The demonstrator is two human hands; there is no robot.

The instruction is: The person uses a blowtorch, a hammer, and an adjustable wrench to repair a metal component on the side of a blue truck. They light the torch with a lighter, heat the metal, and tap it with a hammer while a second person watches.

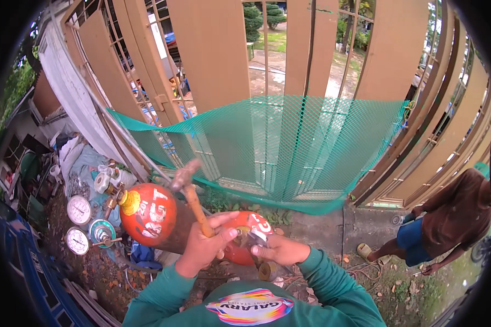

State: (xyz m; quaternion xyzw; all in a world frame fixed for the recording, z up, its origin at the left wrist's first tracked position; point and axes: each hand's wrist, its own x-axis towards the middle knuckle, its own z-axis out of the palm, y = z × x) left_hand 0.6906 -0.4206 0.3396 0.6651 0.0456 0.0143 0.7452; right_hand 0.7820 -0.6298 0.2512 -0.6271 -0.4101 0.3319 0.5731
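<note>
My left hand (202, 248) grips a raised hammer (191, 193), my right hand (278, 250) pinches a metal fitting (256, 235) against the red cylinder (244, 240); I judge a careful downward tap comes next.

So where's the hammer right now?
In the head view the hammer is left of centre, gripped by the left hand. Its head is raised in front of the green net, between the two red gas cylinders.

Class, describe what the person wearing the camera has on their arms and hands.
Both forearms are covered by long teal-green sleeves that end at the wrists. The left hand and right hand are bare: no gloves. No watch or rings can be made out.
</note>
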